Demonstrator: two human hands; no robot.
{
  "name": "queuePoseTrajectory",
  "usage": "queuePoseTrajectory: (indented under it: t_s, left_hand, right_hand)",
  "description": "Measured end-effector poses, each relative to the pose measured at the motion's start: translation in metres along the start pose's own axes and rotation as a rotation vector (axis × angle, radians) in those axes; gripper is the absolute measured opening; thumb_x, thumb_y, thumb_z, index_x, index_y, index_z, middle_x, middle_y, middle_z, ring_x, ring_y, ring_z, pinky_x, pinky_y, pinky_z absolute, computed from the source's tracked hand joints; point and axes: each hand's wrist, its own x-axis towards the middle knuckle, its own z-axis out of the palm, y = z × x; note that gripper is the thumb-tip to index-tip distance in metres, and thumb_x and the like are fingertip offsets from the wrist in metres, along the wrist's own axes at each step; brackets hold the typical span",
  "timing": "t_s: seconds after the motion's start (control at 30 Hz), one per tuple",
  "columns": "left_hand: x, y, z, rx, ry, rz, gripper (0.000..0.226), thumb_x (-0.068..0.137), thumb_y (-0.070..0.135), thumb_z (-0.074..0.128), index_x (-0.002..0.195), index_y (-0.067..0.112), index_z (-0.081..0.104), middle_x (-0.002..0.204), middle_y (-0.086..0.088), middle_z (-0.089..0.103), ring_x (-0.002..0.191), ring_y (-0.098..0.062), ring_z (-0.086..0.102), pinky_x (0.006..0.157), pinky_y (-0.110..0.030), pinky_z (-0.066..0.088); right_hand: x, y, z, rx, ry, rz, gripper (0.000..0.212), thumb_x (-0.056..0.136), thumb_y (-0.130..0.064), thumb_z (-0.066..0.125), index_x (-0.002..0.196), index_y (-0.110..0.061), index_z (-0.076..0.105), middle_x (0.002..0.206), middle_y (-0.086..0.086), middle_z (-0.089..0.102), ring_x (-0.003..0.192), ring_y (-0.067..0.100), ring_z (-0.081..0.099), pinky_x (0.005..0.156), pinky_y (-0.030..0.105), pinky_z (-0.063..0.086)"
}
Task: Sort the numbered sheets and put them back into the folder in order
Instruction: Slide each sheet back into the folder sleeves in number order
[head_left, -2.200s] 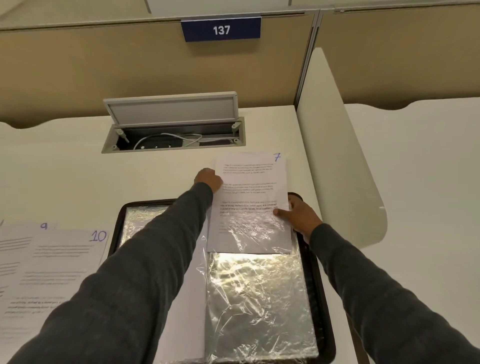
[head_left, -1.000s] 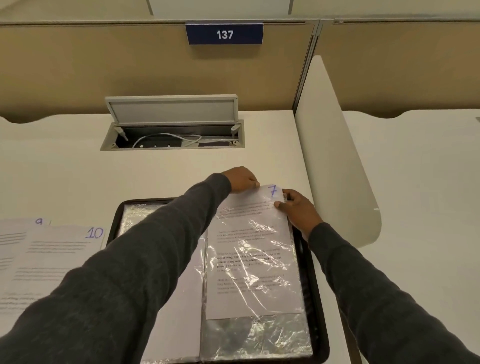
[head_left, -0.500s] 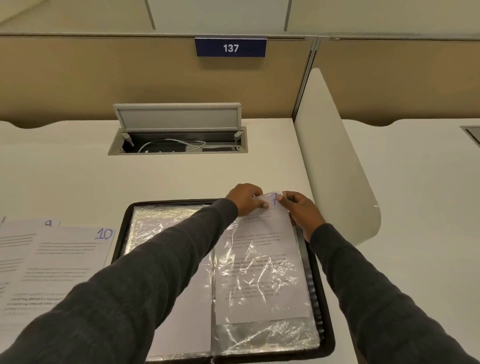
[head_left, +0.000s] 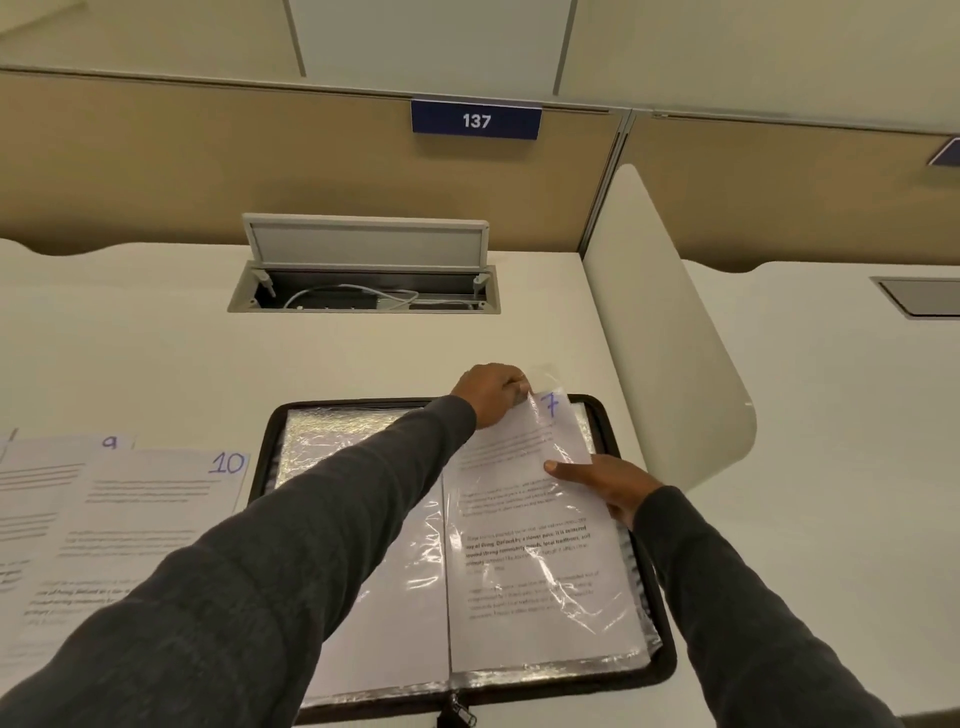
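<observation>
Sheet 7 (head_left: 540, 587) apparently pinched in right grip (head_left: 615, 488).

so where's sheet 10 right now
In the head view, sheet 10 lies on the desk at left, beside the open folder, overlapping sheet 9.

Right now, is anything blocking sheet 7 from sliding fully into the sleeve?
Nothing visible. Left hand pinches the sleeve mouth open; right hand holds sheet 7, mostly inside.
</observation>
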Motion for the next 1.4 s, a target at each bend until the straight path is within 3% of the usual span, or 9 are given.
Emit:
queuePoseTrajectory:
  t_s: [0.1,0.33,0.5,0.6,0.67,0.73,0.87,1.1,1.4]
  left_hand:
    - [-0.007,-0.01,-0.01,-0.117,0.031,-0.03,0.024,0.097,0.015,0.045,0.092,0.008,0.068,0.085,-0.004,0.067,0.09,-0.029,0.062,0.092,-0.046,0.049]
    - [-0.06,-0.031,-0.036,-0.108,0.438,-0.001,0.05,0.091,0.046,0.062,0.132,0.021,0.048,0.125,-0.003,0.052,0.109,-0.018,0.054,0.093,-0.037,0.047]
    - [-0.135,-0.052,-0.065,-0.596,0.277,-0.244,0.054,0.088,0.067,0.05,0.102,0.016,0.06,0.1,-0.007,0.067,0.089,-0.026,0.066,0.078,-0.043,0.056]
    - [-0.167,-0.076,-0.075,-0.879,0.128,-0.352,0.064,0.085,0.075,0.044,0.108,0.019,0.067,0.098,-0.01,0.071,0.088,-0.027,0.069,0.075,-0.04,0.057]
    - [-0.181,-0.099,-0.078,-0.972,0.111,-0.418,0.073,0.074,0.082,0.052,0.118,0.026,0.066,0.109,-0.004,0.072,0.101,-0.026,0.067,0.088,-0.043,0.055]
    - [-0.192,-0.123,-0.077,-0.903,0.162,-0.442,0.067,0.076,0.073,0.063,0.123,0.026,0.063,0.114,0.0,0.07,0.106,-0.024,0.065,0.089,-0.042,0.053]
    - [-0.207,-0.174,-0.07,-0.437,0.323,-0.514,0.028,0.085,0.035,0.069,0.091,0.008,0.065,0.087,-0.01,0.069,0.084,-0.028,0.065,0.075,-0.038,0.055]
    - [-0.222,-0.219,-0.062,-0.307,0.371,-0.627,0.011,0.086,0.015,0.057,0.078,0.017,0.063,0.082,-0.006,0.068,0.07,-0.029,0.068,0.059,-0.042,0.061]
    - [-0.27,-0.283,-0.121,-0.194,0.621,-0.673,0.018,0.086,0.035,0.07,0.083,0.019,0.063,0.09,-0.001,0.066,0.088,-0.022,0.061,0.081,-0.029,0.048]
  right_hand:
    - [-0.009,-0.004,0.006,0.046,-0.01,0.022,0.045,0.087,-0.023,0.076,0.126,-0.004,0.062,0.114,0.02,0.073,0.108,0.039,0.07,0.101,0.054,0.053]
    - [-0.028,-0.041,0.051,0.126,0.066,-0.065,0.038,0.091,-0.019,0.072,0.121,0.003,0.065,0.11,0.022,0.074,0.109,0.043,0.068,0.102,0.055,0.051]
    - [-0.027,-0.071,0.115,0.169,-0.062,-0.1,0.044,0.093,-0.031,0.067,0.127,-0.002,0.063,0.119,0.021,0.071,0.111,0.037,0.067,0.103,0.052,0.051]
    - [-0.026,-0.082,0.165,0.021,-0.145,-0.097,0.048,0.095,-0.047,0.061,0.127,-0.012,0.066,0.111,0.015,0.072,0.096,0.033,0.066,0.082,0.041,0.057]
    - [-0.026,-0.081,0.198,-0.077,-0.205,-0.086,0.052,0.094,-0.058,0.058,0.128,-0.02,0.065,0.117,0.008,0.072,0.103,0.03,0.068,0.087,0.042,0.057]
    - [-0.023,-0.074,0.227,-0.25,-0.215,-0.1,0.061,0.093,-0.066,0.051,0.138,-0.024,0.057,0.134,0.002,0.064,0.12,0.026,0.061,0.101,0.041,0.051]
    - [-0.008,-0.05,0.274,-0.72,-0.172,-0.241,0.066,0.097,-0.066,0.042,0.149,-0.026,0.044,0.156,0.0,0.042,0.143,0.024,0.04,0.118,0.04,0.03]
    - [0.008,-0.001,0.323,-1.294,-0.034,-0.238,0.082,0.095,-0.06,0.052,0.16,-0.03,0.011,0.167,0.014,-0.015,0.154,0.038,-0.004,0.123,0.055,0.015]
    - [0.014,-0.024,0.361,-1.26,0.061,-0.392,0.084,0.093,-0.06,0.054,0.159,-0.024,0.016,0.168,0.016,0.003,0.154,0.038,0.01,0.123,0.052,0.021]
